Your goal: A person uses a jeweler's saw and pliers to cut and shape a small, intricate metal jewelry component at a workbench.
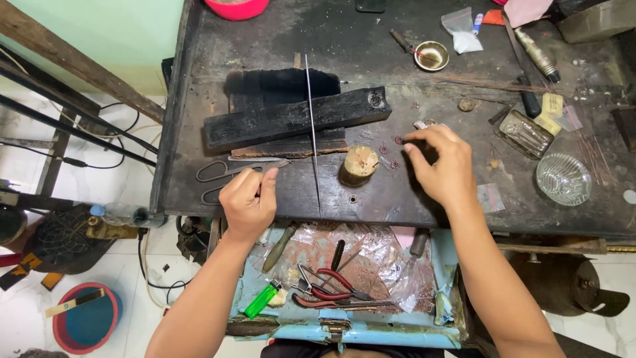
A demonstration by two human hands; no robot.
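Here the left hand (248, 199) rests near the front edge of the dark table (371, 40), fingers curled into a loose fist; whether it pinches anything cannot be told. Just beyond its knuckles lie the grey scissors (228, 172), their handles to the left of the hand. The right hand (440, 166) is lowered over the table further right, fingers bent and drawn together, the tips close to a few small reddish ornaments (391, 154) that lie on the surface; it seems to grasp nothing, though its fingertips are partly hidden.

Between the two hands stands a short wooden stump (359, 164), upright, and a long thin metal rod (311, 126) runs from the table's front edge away from the person. Behind these lies a charred black wooden block (291, 119), set slightly askew.

Further right sit a clear ribbed glass dish (563, 178) and a small rectangular tin (525, 132); a little brass bowl (431, 56) stands toward the back. Below the table, an open pale blue drawer (344, 328) holds red-handled pliers (328, 285) and a green lighter (262, 299). On the floor at left stands a red-rimmed bucket (85, 318).
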